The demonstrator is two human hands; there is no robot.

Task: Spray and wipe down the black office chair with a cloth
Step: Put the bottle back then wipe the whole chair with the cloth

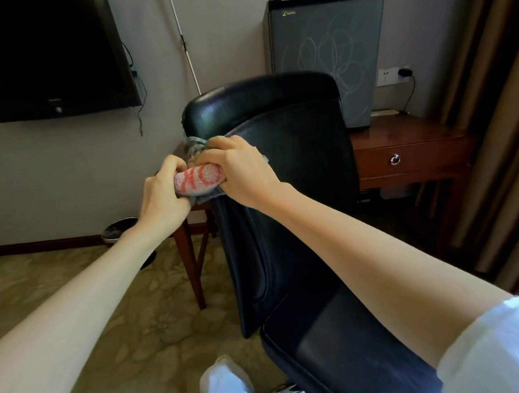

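2 hands [161,196] grip cloth [199,177] against chair [280,164].

- The cloth [199,177] lies at the left edge of the chair [289,200] backrest, gripped between the left hand [161,199] and the right hand [238,170].
- The counter [416,144] stands behind the chair.
- The fridge [325,55] sits on the counter's back edge.
- The television [46,54] hangs on the wall [68,165], left of the chair.
- The bin [117,230] stands on the floor [76,298] against the wall.

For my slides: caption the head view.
Left hand and right hand grip a pink cloth by the black chair.
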